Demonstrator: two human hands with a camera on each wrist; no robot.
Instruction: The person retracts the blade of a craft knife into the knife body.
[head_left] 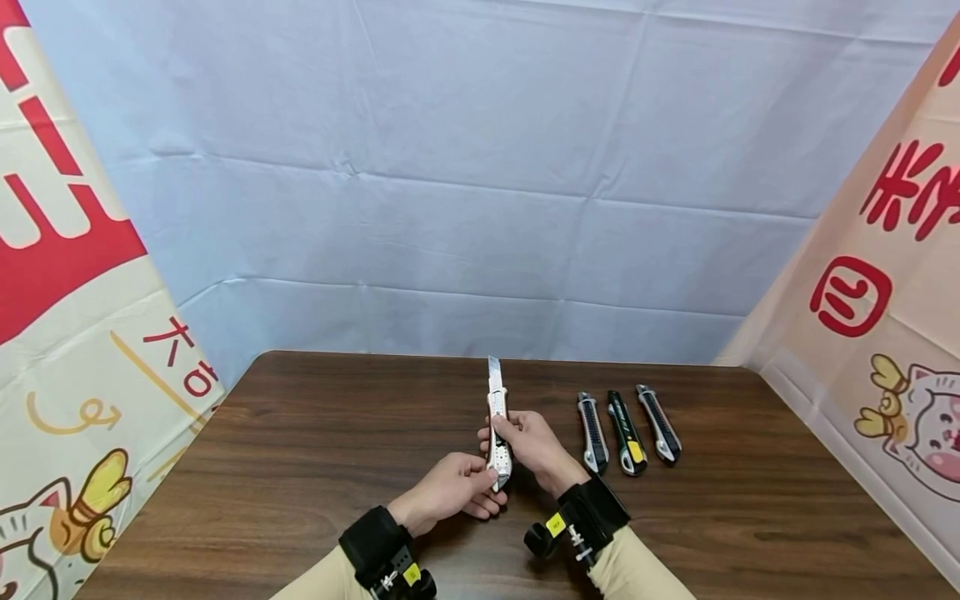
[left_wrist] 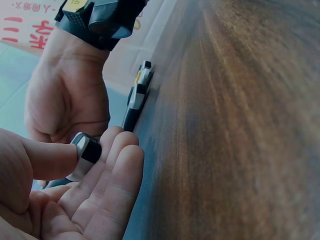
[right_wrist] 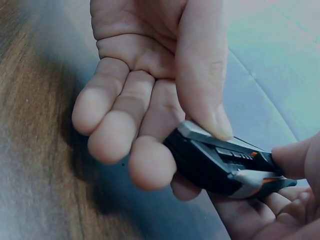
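A snap-off utility knife (head_left: pixel 497 406) is held up over the table, blade (head_left: pixel 494 373) out and pointing away from me. My left hand (head_left: pixel 450 490) pinches its butt end between thumb and fingers; in the left wrist view that black and pale end (left_wrist: pixel 89 155) shows beneath the thumb. The right hand (head_left: pixel 538 446) grips the body from the side, thumb on top. Seen by the right wrist camera, the knife's black body (right_wrist: pixel 210 167) has grey and orange parts, and the right thumb (right_wrist: pixel 202 75) presses on its upper face.
Right of my hands, three more utility knives lie side by side on the brown wooden table (head_left: pixel 322 433): a grey and black one (head_left: pixel 593 433), a green and black one with yellow (head_left: pixel 627 433), another grey and black one (head_left: pixel 659 425). Cloth (head_left: pixel 465 233) hangs behind the table.
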